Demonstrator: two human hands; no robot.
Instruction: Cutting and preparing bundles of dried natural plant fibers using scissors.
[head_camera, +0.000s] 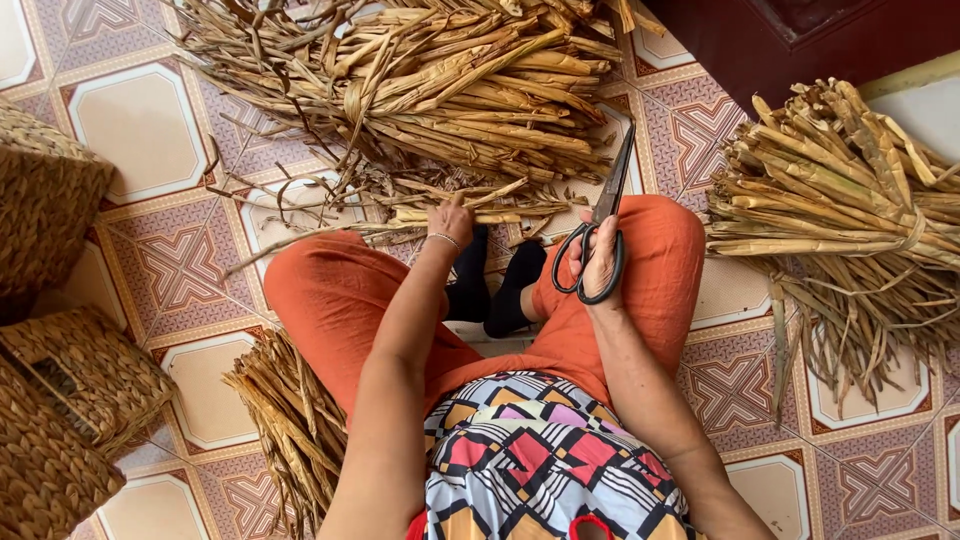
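Her right hand (598, 255) grips black scissors (603, 215), blades closed, pointing up and away (slightly rightward); left hand (449, 221) pinches dried stalks (470, 212) lying crosswise.

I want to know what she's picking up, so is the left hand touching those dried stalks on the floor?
Touching. The head view shows the left hand with its fingers resting on the loose dried stalks lying before the knees; no gap shows between them.

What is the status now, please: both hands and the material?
Left hand on dried stalks by the knees. Right hand holds black scissors, blades nearly shut, pointing away. Big stalk pile ahead; nothing blocking.
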